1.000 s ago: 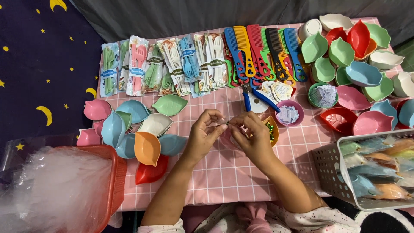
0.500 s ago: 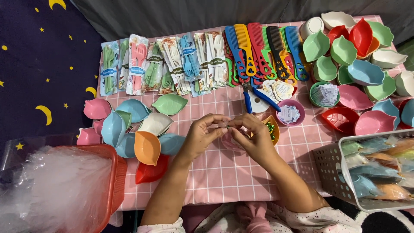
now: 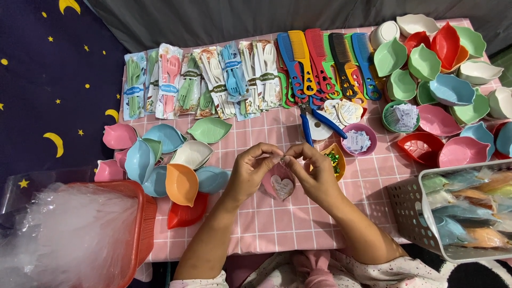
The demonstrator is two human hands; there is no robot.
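Pink checked cloth covers the table (image 3: 277, 224), and just below the centre of the frame both hands meet over it. The left hand (image 3: 250, 173) and the right hand (image 3: 317, 173) have their fingertips pinched together at one spot, thumbs and forefingers closed on the top of a small wrapped packet (image 3: 278, 184): a pink leaf-shaped dish in clear film with a pale heart-shaped tag on its front. The packet hangs between the two palms, just above the cloth; whether it touches the cloth cannot be told.

Just right of the right hand sits a small orange bowl (image 3: 333, 160) holding green and gold bits, and above it a purple bowl of paper tags (image 3: 358, 141). Blue-handled pliers (image 3: 314, 120) lie above the hands, near the middle of the frame. Along the top runs a row of packed plastic cutlery sets (image 3: 202, 80), then a row of coloured combs (image 3: 325, 61). Loose leaf-shaped dishes (image 3: 160, 160) in pink, blue, cream, orange and red cluster at centre left, and a larger heap of them (image 3: 437, 74) fills the upper right. A red tub of clear film (image 3: 80, 234) occupies the lower left; a white basket of wrapped packets (image 3: 458, 208) sits at lower right.
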